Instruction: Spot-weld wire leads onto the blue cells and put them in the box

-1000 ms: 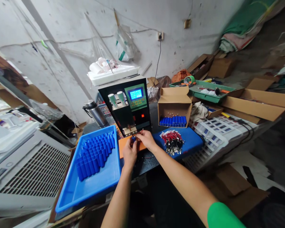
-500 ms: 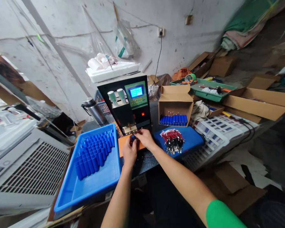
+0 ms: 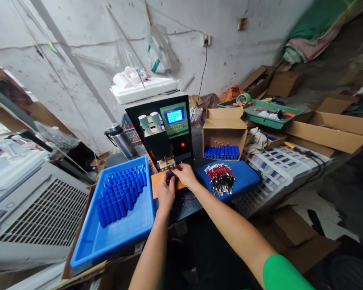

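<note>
My left hand [image 3: 165, 191] is closed around a blue battery cell [image 3: 170, 174], mostly hidden by the fingers, just in front of the electrodes [image 3: 167, 162] of a black spot welder [image 3: 153, 147]. Right beside it, the fingers of my right hand [image 3: 186, 176] are pinched together at the cell's far end; what they hold is too small to make out. Both hands are over an orange board [image 3: 156, 183]. To the left, upright blue cells [image 3: 121, 197] fill part of a blue tray [image 3: 139, 225]. Red and black wire leads [image 3: 220, 179] lie in a bundle on a blue pad [image 3: 246, 177] at the right.
A cardboard box [image 3: 224, 125] behind the pad holds more blue cells lying in rows. A steel flask [image 3: 121, 141] stands behind the tray. White foam [image 3: 143, 92] rests on the welder. Farther right are a green tray [image 3: 269, 108] and a white crate [image 3: 269, 173].
The view has shifted very slightly. Both hands keep their place at the electrodes, with no clear change in grip.
</note>
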